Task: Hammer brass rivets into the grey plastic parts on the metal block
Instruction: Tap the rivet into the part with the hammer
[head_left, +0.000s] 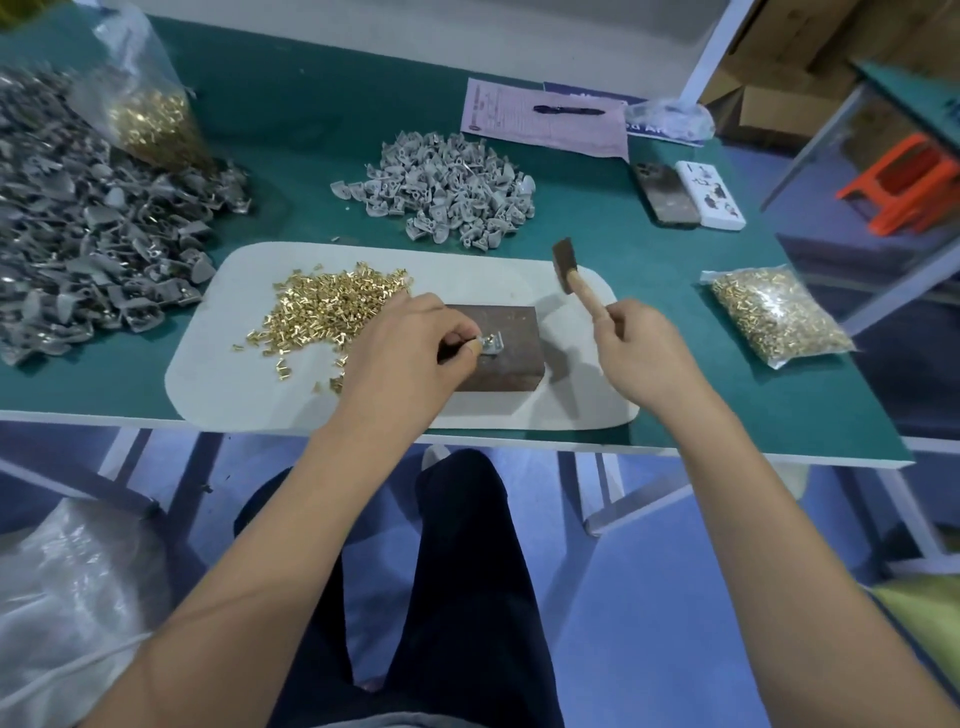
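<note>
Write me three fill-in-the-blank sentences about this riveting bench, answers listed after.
1. The right hand holds a small ____ by its wooden handle.
2. The left hand pinches a grey plastic part on the metal ____.
3. The loose brass rivets lie on a white mat, to the ____ of the block.

Answers: hammer; block; left

The left hand pinches a small grey plastic part on the dark metal block, which sits on a white mat. The right hand grips the wooden handle of a small hammer, its head raised above the mat. Loose brass rivets lie just left of the block. A pile of light grey parts lies behind the mat on the green table.
</note>
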